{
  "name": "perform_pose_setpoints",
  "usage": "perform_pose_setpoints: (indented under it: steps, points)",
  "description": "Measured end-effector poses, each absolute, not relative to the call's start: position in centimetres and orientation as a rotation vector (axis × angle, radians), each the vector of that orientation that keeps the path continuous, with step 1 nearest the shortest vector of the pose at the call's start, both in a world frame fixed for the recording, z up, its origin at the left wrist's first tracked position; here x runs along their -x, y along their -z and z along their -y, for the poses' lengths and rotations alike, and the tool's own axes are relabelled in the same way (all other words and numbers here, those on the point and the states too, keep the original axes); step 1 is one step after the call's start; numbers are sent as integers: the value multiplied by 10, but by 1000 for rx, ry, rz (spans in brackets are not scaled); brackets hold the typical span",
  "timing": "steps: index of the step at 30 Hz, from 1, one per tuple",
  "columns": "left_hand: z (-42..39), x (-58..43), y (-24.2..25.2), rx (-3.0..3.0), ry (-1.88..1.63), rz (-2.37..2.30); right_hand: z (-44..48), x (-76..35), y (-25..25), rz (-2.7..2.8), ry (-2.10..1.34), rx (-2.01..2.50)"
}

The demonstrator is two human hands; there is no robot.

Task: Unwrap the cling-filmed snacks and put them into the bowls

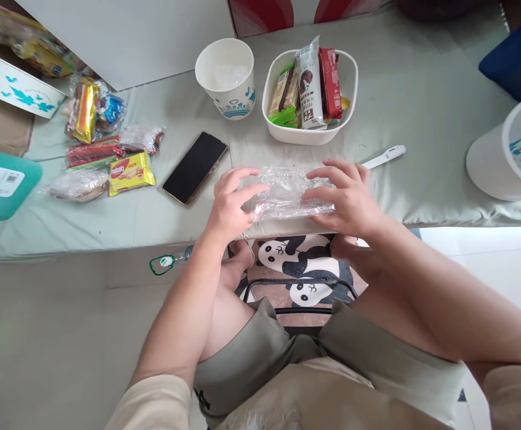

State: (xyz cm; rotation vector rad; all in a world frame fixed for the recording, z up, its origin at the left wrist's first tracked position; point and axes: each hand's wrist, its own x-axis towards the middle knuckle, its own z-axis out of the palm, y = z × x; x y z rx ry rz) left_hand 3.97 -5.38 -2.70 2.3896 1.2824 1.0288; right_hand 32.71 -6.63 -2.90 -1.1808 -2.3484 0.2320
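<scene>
Clear crinkled plastic wrapper [287, 190] is on the pale green cloth [407, 101], on the person's side of the white plastic tub [307, 136], apart from it. Long axis runs left-right, crosswise to the person; no front or back end distinguishable.

Left hand [236, 203]: fingers apart and bent, tips at wrapper's left end. Right hand [347, 197]: fingers apart, over wrapper's right end. Can't tell if either actually pinches the plastic.

Tub holds a grey-white wrapped bar [309, 89], a red snack packet [330, 83] and a green-ended packet [284, 98]. Just left of tub: paper cup [233, 104], blue print. Left of tub, nearer the person: black-screened smartphone [195, 167], tilted. Farther left of tub: yellow Nabati packet [131, 173]. Right of tub, nearer the person: white plastic stick [385, 156], one end by right hand.
</scene>
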Motion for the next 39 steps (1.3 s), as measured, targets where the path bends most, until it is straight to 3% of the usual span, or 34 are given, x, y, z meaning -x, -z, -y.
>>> perform_pose_setpoints:
  steps: [12, 17, 24, 32, 39]
  points:
    - [55, -48, 20, -2219, -862, -1375, 65, -316, 24, 2082, -386, 1443]
    - [47, -56, 26, -2086, -966, -1465, 64, -308, 29, 1926, -199, 1591]
    - [45, -71, 32, -1964, -998, -1931, 58, -302, 26, 1958, 21, 1662]
    - [47, -77, 23, -2002, -771, -2002, 82, -278, 18, 2313, -19, 1176]
    - [42, -71, 25, -1934, -1004, -1900, 87, -269, 23, 2490, -185, 1300]
